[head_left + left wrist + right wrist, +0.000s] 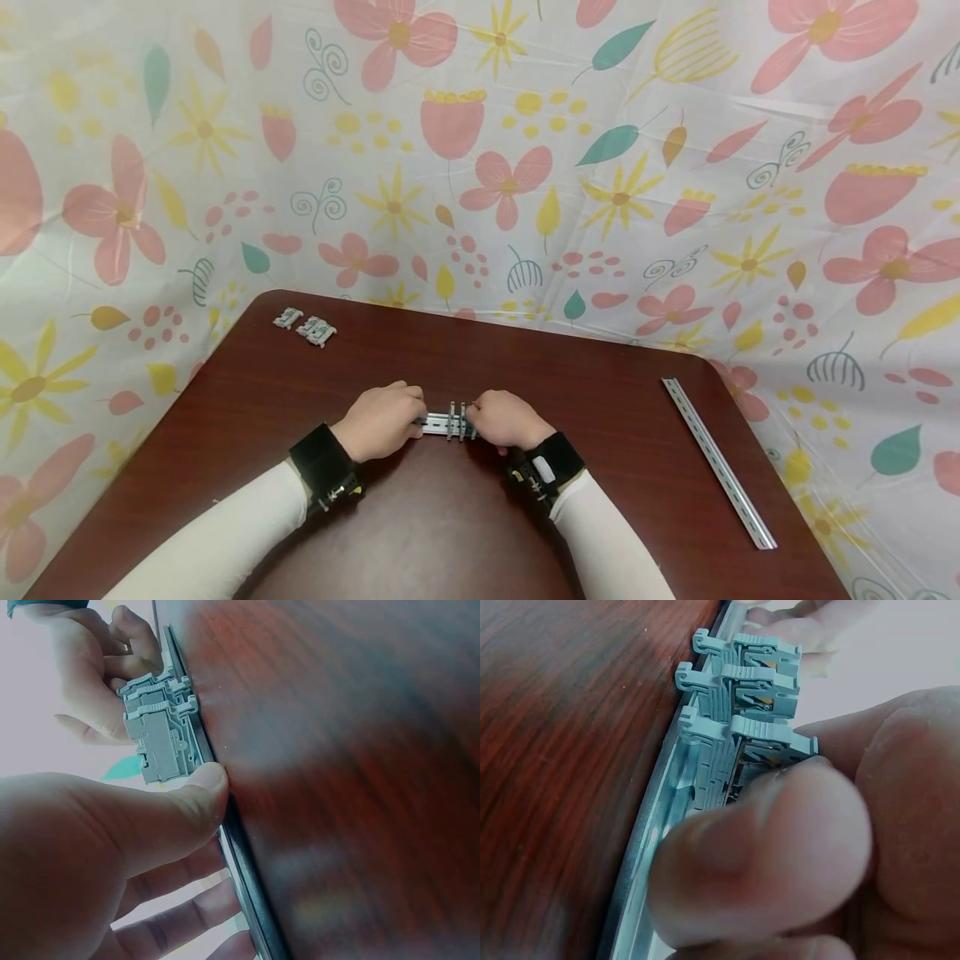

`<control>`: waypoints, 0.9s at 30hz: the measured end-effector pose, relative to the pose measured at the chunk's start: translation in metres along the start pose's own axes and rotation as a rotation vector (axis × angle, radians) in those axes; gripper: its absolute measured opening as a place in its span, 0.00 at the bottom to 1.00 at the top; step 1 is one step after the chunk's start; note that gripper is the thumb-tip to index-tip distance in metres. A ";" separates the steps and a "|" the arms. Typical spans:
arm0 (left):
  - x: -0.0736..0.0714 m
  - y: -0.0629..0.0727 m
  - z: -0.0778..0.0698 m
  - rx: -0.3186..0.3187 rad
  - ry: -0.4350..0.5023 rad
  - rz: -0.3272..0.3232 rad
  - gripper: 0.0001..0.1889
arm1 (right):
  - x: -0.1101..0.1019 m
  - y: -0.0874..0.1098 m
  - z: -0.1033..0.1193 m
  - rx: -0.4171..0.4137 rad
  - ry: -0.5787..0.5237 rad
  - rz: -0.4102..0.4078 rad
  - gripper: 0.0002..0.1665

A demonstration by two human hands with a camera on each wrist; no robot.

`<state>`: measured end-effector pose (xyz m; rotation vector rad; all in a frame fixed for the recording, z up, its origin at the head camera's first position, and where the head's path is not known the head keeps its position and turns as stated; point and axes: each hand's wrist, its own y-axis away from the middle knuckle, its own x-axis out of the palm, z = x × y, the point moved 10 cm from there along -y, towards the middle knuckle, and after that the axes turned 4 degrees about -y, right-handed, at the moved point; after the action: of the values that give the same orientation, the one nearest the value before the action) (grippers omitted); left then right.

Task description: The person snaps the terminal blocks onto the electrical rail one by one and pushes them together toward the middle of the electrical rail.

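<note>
A short slotted metal DIN rail [434, 424] lies across the middle of the table between both hands. My left hand [382, 421] grips its left end, thumb along the near edge and fingers behind. Three grey terminal blocks [718, 688] stand side by side on the rail, with small gaps between them. My right hand [512, 419] has curled fingers and pinches the rightmost terminal block [714, 742]; its fingertips partly hide that block in the right wrist view. The left wrist view shows the blocks [156, 735] just beyond my left thumb.
More terminal blocks [317, 331] lie at the table's far left corner, with a smaller group [288, 317] beside them. A longer DIN rail [717, 461] lies slantwise near the right edge. Behind the dark red table [525, 350] hangs a flower-patterned curtain [480, 167].
</note>
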<state>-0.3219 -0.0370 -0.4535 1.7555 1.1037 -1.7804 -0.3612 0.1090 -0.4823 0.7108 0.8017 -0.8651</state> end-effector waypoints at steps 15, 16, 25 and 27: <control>-0.002 0.000 -0.001 -0.002 -0.010 -0.011 0.07 | 0.003 0.004 0.009 -0.007 0.106 0.003 0.29; -0.003 0.001 -0.002 0.001 -0.011 -0.017 0.07 | 0.003 0.005 0.009 -0.007 0.106 0.004 0.29; -0.004 0.001 -0.004 0.001 -0.019 -0.024 0.08 | 0.006 0.005 0.011 -0.039 0.108 0.013 0.28; -0.004 0.001 -0.004 0.001 -0.022 -0.022 0.08 | 0.006 0.005 0.011 -0.051 0.109 0.020 0.27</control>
<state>-0.3184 -0.0355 -0.4490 1.7270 1.1177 -1.8086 -0.3508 0.0999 -0.4808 0.7249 0.9088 -0.7902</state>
